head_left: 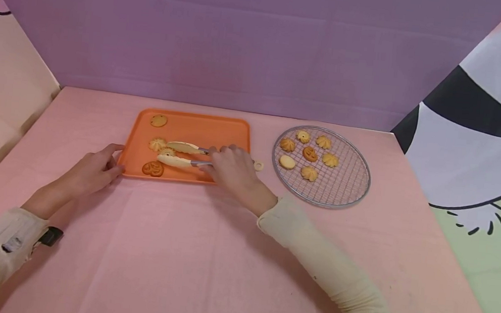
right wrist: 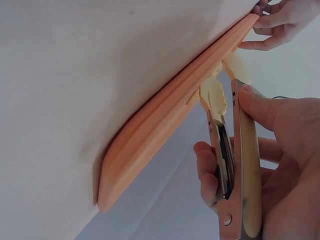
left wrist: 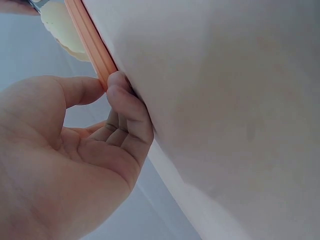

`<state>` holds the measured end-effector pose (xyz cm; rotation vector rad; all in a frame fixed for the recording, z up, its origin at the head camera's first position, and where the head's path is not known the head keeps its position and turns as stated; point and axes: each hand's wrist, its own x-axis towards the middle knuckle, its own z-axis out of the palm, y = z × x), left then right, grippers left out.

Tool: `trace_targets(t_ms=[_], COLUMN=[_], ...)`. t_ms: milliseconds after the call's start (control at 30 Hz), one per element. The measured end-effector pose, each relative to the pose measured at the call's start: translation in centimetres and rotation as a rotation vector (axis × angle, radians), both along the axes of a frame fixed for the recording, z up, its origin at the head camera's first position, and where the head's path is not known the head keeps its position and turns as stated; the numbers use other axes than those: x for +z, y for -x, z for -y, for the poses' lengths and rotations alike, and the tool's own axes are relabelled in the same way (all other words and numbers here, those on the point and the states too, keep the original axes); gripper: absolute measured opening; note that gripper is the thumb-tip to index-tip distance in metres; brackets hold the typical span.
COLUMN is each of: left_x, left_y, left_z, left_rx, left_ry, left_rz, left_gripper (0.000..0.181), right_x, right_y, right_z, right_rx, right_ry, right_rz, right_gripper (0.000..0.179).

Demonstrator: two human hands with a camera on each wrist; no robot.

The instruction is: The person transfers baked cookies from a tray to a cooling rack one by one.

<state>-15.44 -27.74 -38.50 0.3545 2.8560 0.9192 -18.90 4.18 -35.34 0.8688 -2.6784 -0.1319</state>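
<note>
Head view, one tongs (head_left: 176,161), four tray cookies (head_left: 153,169)

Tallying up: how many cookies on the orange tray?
4: oval cookie, far-left corner; flower cookie, left of the tongs; ring cookie, between their tips; brown cookie, by near edge. Right hand may hide more.

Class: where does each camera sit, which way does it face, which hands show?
Head: on the head, looks forward and down at the orange tray and wire rack; left hand, right hand, sleeves show.
Left wrist: worn there, facing the tray's edge; left hand close, sliver of right.
Right wrist: worn there, facing tongs and tray; right hand close, left beyond.
Both wrist views share tray and tongs.
</note>
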Motion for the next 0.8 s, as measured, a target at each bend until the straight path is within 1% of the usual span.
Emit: trace_targets(t_ms=[233, 333, 567, 700, 800], left_x=[-0.1, -0.1, 0.0, -0.1, -0.1], left_y=[0.1, 0.1, 0.0, 0.0, 0.0], left_z=[0.0, 0.0, 0.1, 0.1, 0.1], left_rx=[-0.001, 0.0, 0.0, -0.002, -0.004], left_ry=[-0.003, -0.001, 0.006, 0.009, 0.008], left_rz=[0.001, -0.002, -0.014, -0.023, -0.033], left_gripper=[0.053, 0.053, 0.052, 0.052, 0.051], right_x=[-0.2, -0.3, 0.1, 0.4, 0.6], right_y=[0.0, 0.0, -0.2, -0.4, -0.6], right_z=[-0.7, -1.3, -2.8, -3.7, -4.3], right_rx=[0.022, 0.033, 0.079, 0.102, 0.097], right_ry=[0.034, 0.053, 0.105, 0.123, 0.129], right_rz=[-0.009, -0.025, -0.068, -0.069, -0.062], right_gripper=[0.04, 0.041, 0.043, 0.044, 0.046])
